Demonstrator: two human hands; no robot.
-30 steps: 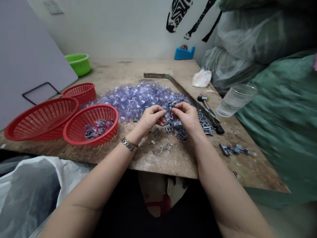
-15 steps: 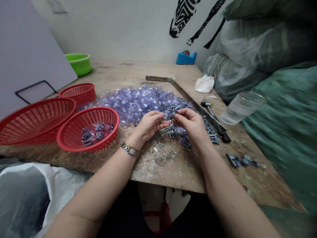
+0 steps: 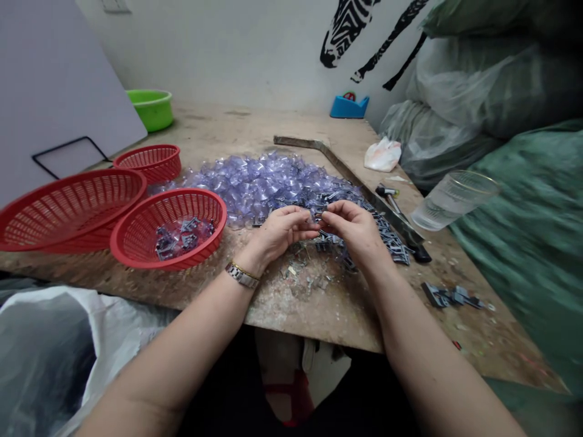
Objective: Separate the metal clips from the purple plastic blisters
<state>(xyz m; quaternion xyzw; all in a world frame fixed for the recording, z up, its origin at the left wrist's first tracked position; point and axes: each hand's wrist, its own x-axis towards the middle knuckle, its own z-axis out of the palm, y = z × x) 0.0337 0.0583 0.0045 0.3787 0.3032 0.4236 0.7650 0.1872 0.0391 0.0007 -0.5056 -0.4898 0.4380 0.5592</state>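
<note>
My left hand is closed in a pinch on a small clear plastic piece, mostly hidden by the fingertips. Close beside it, my right hand pinches with thumb and forefinger at something small and dark; its shape cannot be made out. Both hands are just above the front edge of a pile of clear purplish plastic parts. Small grey plastic parts lie under and to the right of my right hand. A red basket left of my hands holds several clear parts with grey pieces on them.
Two more red baskets and a green basin stand at the left. A bent metal bar borders the pile. To the right are a hammer-like tool, a tilted-looking glass and grey blocks. Large sacks rise beyond.
The view has shifted slightly, so the table things appear a little to the right. My hands remain together over the pile's front edge, with the fingertips still pinched.
</note>
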